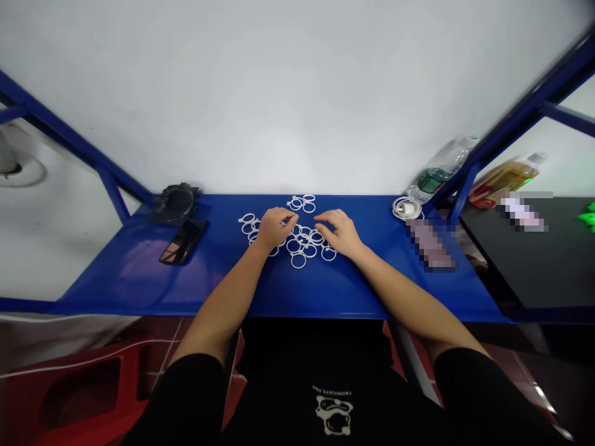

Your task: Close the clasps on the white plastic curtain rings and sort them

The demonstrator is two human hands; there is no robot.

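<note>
White plastic rings (pixel 298 260), some joined to one another by small tabs, lie spread on a blue table (pixel 307 294). My left hand (pixel 275 228) is over the left part of the spread, its fingers curled and thumb and forefinger brought together. Whatever is in that pinch, if anything, is too small to make out. To the right, my right hand (pixel 343 232) hovers at the edge of the rings with thumb and fingers apart and nothing visible between them. A smaller group of white rings (pixel 308 203) lies beyond both hands, near the wall.
At left are a black phone (pixel 183 241) and a dark round object in black plastic (pixel 174 203). A coiled white cable (pixel 408 209) and a clear bottle (pixel 439 173) stand at right, by a pixelated item (pixel 430 243). Blue frame bars (pixel 111 193) flank the table.
</note>
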